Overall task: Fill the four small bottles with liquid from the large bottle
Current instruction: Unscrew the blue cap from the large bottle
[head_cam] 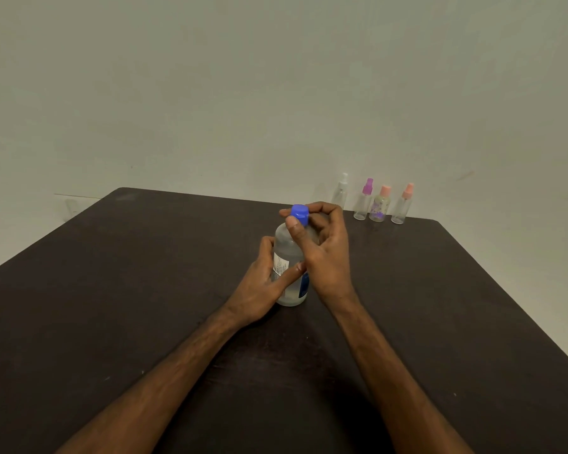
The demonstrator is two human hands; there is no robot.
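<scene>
A large clear bottle [287, 247] with a white and blue label stands upright in the middle of the dark table [112, 290]. My left hand [259, 286] is wrapped around its body. My right hand [325, 250] pinches its blue cap [299, 213] between thumb and fingers. At the table's far edge stand small clear spray bottles, all capped: one with a white top [341, 191], one with a purple top [364, 201], a flowered one with a pink cap [380, 206] and one with a pink spray top [403, 206].
A pale wall [276, 93] rises directly behind the table's far edge. The table's right edge runs diagonally down to the lower right, with a light floor beyond it.
</scene>
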